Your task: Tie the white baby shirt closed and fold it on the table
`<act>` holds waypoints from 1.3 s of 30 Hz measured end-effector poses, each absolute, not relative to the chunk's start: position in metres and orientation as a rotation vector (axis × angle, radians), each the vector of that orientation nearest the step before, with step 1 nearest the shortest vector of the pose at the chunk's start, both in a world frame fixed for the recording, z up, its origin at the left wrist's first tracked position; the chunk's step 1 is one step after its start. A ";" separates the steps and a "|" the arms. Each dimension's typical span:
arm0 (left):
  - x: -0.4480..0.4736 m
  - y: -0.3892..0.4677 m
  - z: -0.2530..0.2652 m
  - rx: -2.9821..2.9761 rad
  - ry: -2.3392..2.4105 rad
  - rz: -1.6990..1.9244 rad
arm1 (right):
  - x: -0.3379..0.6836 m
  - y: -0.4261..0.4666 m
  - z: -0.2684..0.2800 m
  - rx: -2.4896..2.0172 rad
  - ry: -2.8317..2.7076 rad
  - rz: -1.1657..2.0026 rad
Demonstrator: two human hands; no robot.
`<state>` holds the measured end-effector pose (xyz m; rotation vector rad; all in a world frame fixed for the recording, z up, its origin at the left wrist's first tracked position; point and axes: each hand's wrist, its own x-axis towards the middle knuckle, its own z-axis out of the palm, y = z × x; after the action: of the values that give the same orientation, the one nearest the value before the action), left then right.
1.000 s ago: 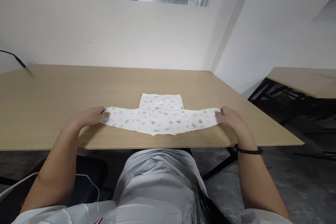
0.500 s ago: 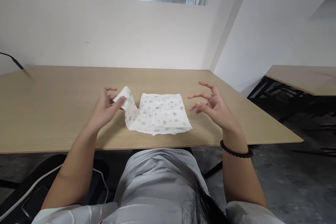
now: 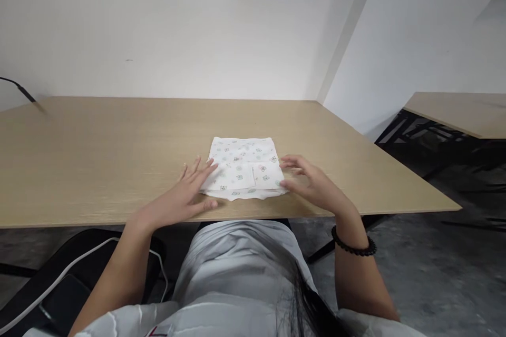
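Note:
A white cloth (image 3: 243, 150) with small printed figures lies folded on the table, with flaps folded inward over its near half. Whether it is a garment I cannot tell. At its left edge rests my left hand (image 3: 184, 192), fingers spread, the fingertips on or just over the fold. My right hand (image 3: 310, 181) is at the right edge, its thumb and fingers apart and slightly curved. Those fingertips touch or nearly touch the cloth's side. Neither hand grips anything.
The wooden table (image 3: 118, 152) reaches back to a white wall (image 3: 177, 42). A black cable end (image 3: 26, 93) shows at the far left. Another table (image 3: 458, 113) stands to the right. Below the front edge, at left, is a black chair (image 3: 79, 268) with a white cable.
My left hand has laid the lifted left flap over the cloth and let it go. My right hand has come down and inward to the cloth's right edge.

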<state>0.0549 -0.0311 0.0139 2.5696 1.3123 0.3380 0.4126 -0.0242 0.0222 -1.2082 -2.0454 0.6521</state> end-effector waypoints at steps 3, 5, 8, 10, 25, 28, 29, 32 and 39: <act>0.049 -0.038 -0.003 2.627 1.275 0.204 | 0.416 -0.031 0.005 -1.226 -2.343 0.642; 0.046 -0.047 -0.009 2.670 1.253 0.248 | 0.421 -0.043 -0.001 -1.200 -2.447 0.675; 0.040 -0.060 -0.013 2.718 1.180 0.434 | 0.427 -0.063 -0.001 -1.177 -2.457 0.685; 0.035 -0.065 -0.014 2.740 1.138 0.565 | 0.428 -0.073 0.000 -1.172 -2.435 0.599; 0.033 -0.056 -0.015 2.143 1.300 1.185 | 0.402 -0.052 -0.019 -1.107 -1.832 0.515; 0.049 -0.030 -0.018 1.826 1.417 1.355 | 0.389 -0.027 -0.015 -1.220 -1.502 0.586; 0.052 -0.022 -0.019 1.772 1.453 1.396 | 0.385 -0.019 -0.015 -1.257 -1.433 0.577; 0.058 -0.010 -0.024 1.784 1.628 1.415 | 0.380 -0.011 -0.017 -1.359 -1.321 0.449; 0.077 -0.046 -0.017 2.525 1.572 0.828 | 0.363 -0.036 -0.016 -1.305 -1.615 0.053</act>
<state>0.0771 -0.0463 -0.0168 2.5246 1.5723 0.8278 0.3627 -0.0358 -0.0159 -1.3054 -1.6145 0.0527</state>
